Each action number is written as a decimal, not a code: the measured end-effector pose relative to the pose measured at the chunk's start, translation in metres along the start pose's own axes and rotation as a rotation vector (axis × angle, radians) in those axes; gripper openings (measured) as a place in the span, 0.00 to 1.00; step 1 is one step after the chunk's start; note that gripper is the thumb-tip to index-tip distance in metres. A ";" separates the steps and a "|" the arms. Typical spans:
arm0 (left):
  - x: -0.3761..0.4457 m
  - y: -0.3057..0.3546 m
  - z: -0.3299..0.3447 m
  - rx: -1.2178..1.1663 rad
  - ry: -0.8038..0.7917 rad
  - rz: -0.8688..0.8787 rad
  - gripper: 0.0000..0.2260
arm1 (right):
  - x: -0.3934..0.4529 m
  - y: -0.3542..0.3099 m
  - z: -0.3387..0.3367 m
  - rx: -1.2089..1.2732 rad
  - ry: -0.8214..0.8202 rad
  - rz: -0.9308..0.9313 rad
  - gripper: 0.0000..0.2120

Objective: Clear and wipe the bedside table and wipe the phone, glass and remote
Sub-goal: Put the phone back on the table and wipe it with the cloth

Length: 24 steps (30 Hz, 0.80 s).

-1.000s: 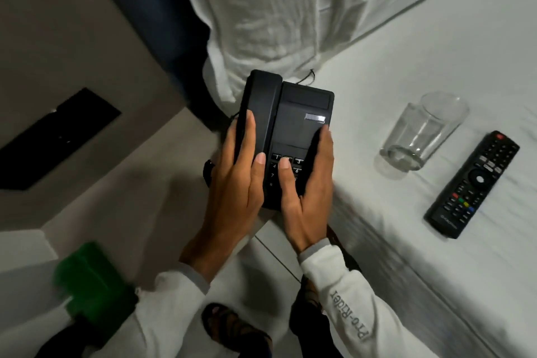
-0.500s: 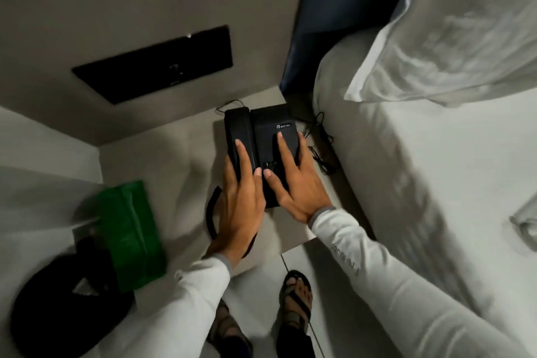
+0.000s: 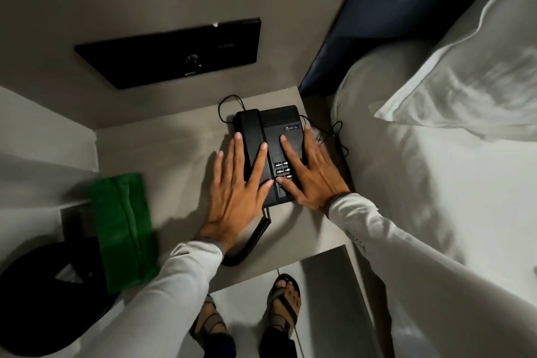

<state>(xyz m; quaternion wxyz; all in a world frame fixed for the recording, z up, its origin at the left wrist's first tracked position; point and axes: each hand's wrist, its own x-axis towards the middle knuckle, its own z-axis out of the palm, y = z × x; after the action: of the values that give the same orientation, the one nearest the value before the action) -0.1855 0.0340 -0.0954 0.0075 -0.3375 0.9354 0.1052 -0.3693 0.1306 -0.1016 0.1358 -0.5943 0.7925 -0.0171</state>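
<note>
We have the phone sitting on the bedside table, our left hand and right hand lying flat and spread on it, gripping nothing. The green cloth lies at the table's left; glass and remote are out of view, so we judge them not yet returned

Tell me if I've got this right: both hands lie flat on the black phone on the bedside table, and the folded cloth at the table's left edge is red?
Not quite: the cloth is green, not red, as the head view shows. The rest holds: the left hand and right hand lie flat on the black phone, which sits on the bedside table.
</note>
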 end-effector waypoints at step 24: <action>0.025 -0.007 0.012 0.084 0.006 0.117 0.37 | 0.028 0.036 0.001 -0.187 0.119 -0.226 0.40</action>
<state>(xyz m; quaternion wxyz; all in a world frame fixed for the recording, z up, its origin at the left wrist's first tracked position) -0.2011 0.0148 -0.1106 0.0126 -0.2820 0.9571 0.0648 -0.4103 0.1146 -0.1151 0.0297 -0.6876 0.7254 0.0063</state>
